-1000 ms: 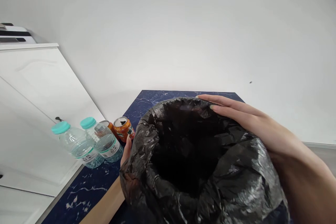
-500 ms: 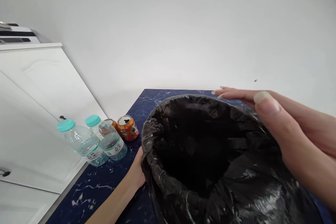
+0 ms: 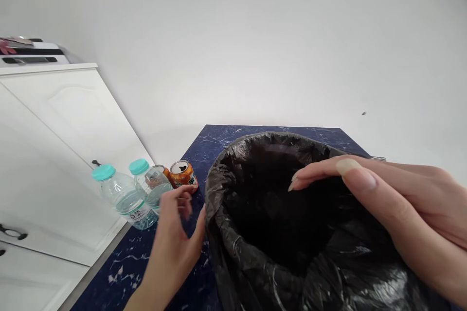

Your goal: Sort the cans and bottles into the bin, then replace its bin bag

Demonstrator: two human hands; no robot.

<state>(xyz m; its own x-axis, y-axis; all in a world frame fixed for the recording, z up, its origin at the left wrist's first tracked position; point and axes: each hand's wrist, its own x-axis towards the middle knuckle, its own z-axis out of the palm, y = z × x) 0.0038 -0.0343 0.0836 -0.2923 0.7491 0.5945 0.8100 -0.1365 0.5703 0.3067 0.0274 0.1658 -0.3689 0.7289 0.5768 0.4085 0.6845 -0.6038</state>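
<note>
Had left hand (image 3: 173, 247) kinda uncurled by round metal cans (image 3: 183, 174), centre-left, right hand (image 3: 410, 199) likewise over crinkly liner (image 3: 246, 252), lower right.

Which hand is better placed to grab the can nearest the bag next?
Likely the left hand: it is open right by the can, though contact is unclear. The right hand is farther off, over the bag.

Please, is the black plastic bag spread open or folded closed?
Spread open: the black plastic bag has a wide mouth, showing its dark inside.
</note>
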